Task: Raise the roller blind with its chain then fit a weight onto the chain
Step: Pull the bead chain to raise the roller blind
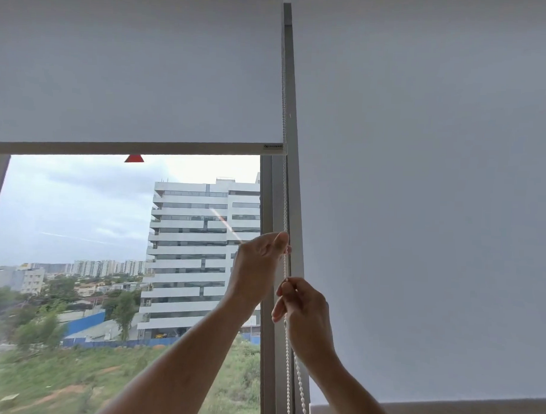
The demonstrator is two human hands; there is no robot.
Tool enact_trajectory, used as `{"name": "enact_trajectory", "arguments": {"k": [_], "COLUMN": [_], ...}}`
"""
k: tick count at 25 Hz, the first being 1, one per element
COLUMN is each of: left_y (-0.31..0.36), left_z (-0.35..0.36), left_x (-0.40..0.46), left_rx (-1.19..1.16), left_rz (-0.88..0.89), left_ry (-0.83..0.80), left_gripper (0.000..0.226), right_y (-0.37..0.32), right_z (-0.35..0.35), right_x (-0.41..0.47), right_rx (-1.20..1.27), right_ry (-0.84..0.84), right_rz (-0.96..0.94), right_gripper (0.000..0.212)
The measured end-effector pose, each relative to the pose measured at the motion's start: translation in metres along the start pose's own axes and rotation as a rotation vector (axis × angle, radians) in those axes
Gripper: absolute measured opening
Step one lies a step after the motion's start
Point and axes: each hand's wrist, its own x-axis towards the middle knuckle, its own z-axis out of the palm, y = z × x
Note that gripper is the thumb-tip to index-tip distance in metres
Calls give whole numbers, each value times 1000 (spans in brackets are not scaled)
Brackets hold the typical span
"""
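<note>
Head view: left blind [137, 78] raised partway, bottom bar above open glass. Bead chain [284, 207] hanging along the frame [294, 176] between the two blinds. Left hand [259, 262] higher, pinching the chain between thumb and fingers. Right hand [302, 307] just below, fingers curled around the chain. Right blind [436, 197] lowered much further. No weight in sight.

The pale grey roller blind [137, 65] at ten o'clock looks like matt, smooth woven cloth, ending in a flat matt grey bottom bar [128, 148] that looks like metal or plastic. The white beaded chain [286, 207] near centre looks like glossy plastic, small smooth round beads, and the grey upright window frame [294, 139] beside it has a smooth satin finish.
</note>
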Motion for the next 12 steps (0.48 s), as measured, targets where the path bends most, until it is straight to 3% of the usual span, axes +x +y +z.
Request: {"name": "enact_trajectory", "arguments": {"k": [3,7,12], "left_y": [6,2,-2], "left_z": [3,1,9], "left_x": [11,7,-7], "left_rx": [-3,-9,-13], "left_rz": [-20,24,85], "left_ry": [7,31,-11], "left_gripper": [23,19,15], "right_y": [7,3,-15], "right_z": [-1,-23,-32], "right_x": [-12,-3,39], "right_rx": [37,186,212], "right_ry": [-43,-243,-55], "right_rz": [40,83,79], "right_gripper": [33,30,51]}}
